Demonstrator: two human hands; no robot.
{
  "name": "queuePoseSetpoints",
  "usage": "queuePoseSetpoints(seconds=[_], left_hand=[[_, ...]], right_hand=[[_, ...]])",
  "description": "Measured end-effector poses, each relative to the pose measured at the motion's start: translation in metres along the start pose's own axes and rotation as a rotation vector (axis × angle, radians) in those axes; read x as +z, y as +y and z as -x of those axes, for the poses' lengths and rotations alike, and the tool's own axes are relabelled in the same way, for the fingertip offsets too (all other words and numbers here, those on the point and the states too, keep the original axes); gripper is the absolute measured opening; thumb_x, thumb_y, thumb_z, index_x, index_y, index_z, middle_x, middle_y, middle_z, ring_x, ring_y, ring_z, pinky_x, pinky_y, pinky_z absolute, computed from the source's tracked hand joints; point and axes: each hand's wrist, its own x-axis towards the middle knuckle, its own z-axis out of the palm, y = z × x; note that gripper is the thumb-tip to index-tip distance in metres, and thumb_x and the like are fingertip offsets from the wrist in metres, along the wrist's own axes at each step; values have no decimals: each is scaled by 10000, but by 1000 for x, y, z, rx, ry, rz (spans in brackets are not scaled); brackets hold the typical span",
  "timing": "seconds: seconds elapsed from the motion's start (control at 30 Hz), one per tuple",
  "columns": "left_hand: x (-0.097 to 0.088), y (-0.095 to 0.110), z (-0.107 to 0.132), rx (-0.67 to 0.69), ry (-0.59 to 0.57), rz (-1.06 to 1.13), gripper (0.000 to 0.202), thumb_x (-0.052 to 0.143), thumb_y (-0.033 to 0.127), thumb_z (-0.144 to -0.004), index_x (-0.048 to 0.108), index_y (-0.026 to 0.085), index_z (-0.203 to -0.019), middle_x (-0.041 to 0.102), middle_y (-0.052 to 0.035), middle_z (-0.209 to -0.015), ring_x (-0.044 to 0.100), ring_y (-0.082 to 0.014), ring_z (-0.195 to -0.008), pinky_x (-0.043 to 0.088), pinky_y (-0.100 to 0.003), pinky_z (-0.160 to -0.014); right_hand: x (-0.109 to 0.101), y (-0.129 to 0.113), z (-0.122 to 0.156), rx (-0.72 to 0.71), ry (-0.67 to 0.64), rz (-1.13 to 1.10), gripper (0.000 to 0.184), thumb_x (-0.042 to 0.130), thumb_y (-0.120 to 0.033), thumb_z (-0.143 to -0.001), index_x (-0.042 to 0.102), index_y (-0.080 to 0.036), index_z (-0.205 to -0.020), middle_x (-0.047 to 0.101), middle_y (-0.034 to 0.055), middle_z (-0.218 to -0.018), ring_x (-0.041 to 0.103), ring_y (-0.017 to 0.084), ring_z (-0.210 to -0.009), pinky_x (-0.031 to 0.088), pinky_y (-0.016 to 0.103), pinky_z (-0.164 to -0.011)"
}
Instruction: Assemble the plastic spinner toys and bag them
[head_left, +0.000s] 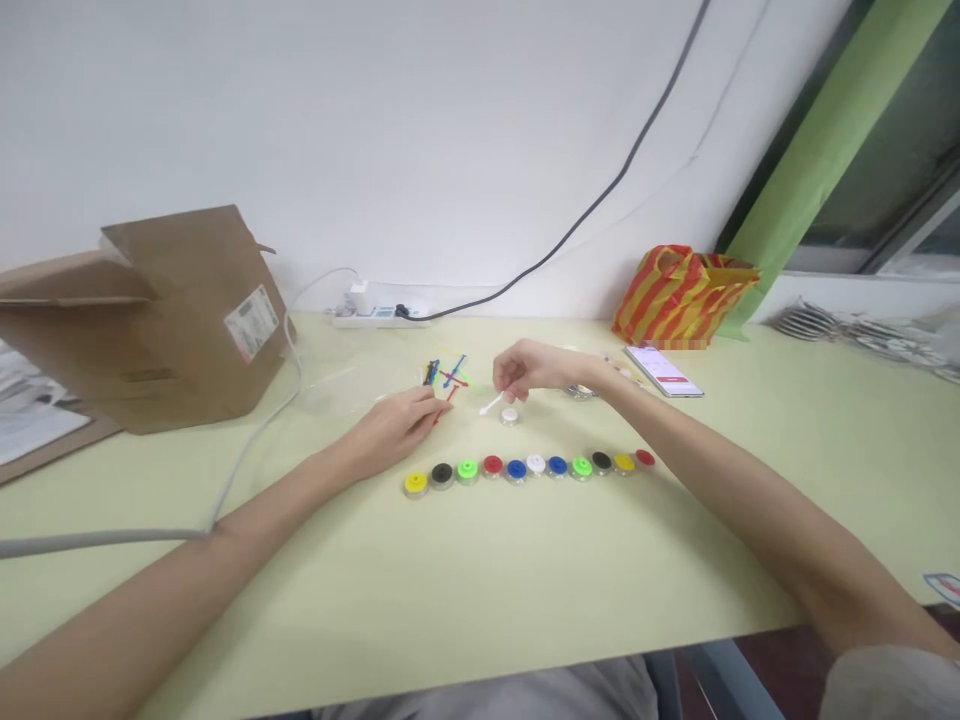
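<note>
My right hand (525, 368) is pinched on a small white stick (491, 404) that points down-left, just above a single white cap (510, 414) on the table. My left hand (397, 425) rests on the table with fingers curled, holding a thin red stick (448, 395). Just beyond it lies a small pile of coloured sticks (446, 374), blue, red and green. In front of both hands runs a row of several round caps (529, 467), yellow, black, green, red, blue and white.
An open cardboard box (161, 315) stands at the left, with a grey cable (255, 440) trailing across the pale green table (480, 590). A power strip (379, 316) sits by the wall. A phone (664, 370) and a red-and-yellow striped bag (682, 295) are at the right.
</note>
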Motion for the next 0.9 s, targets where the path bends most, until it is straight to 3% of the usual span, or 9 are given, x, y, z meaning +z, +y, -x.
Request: queuePoseSetpoints(seconds=[0.1, 0.23, 0.43, 0.67, 0.9], left_hand=[[-1, 1, -1, -11, -13, 2, 381, 337, 288, -1064, 682, 200, -1200, 611, -65, -979, 603, -175, -823, 440, -289, -718], [0, -2, -2, -24, -24, 4, 377, 348, 294, -1059, 681, 200, -1208, 605, -67, -986, 609, -182, -847, 447, -285, -715], [2, -5, -2, -17, -27, -10, 392, 347, 309, -1061, 689, 203, -1219, 603, -67, -971, 609, -183, -848, 451, -282, -703], [0, -1, -3, -3, -14, 6, 373, 362, 292, -1044, 707, 198, -1150, 627, -70, -1006, 614, -173, -809, 456, -290, -708], [1, -2, -2, 2, -23, 17, 366, 367, 262, -1035, 693, 203, -1189, 621, -67, -1002, 614, -173, -829, 454, -284, -716]], right_hand=[[1, 17, 1, 1, -60, -103, 239, 786, -325, -800, 705, -113, -878, 737, 47, -748, 659, 132, -656, 534, 262, -663], [0, 24, 5, 8, -129, -125, 220, 767, -306, -826, 726, -104, -902, 750, 58, -787, 662, 127, -668, 532, 251, -647], [3, 23, 7, 54, -120, -123, 204, 739, -298, -850, 692, -109, -912, 747, 57, -789, 632, 110, -630, 513, 243, -611], [11, 16, 8, 190, -44, -70, 150, 745, -252, -805, 654, -133, -815, 727, 29, -739, 563, 79, -550, 413, 206, -502], [12, 18, 10, 311, -85, -184, 181, 767, -283, -773, 681, -136, -835, 711, 20, -721, 496, 61, -488, 327, 193, -441]])
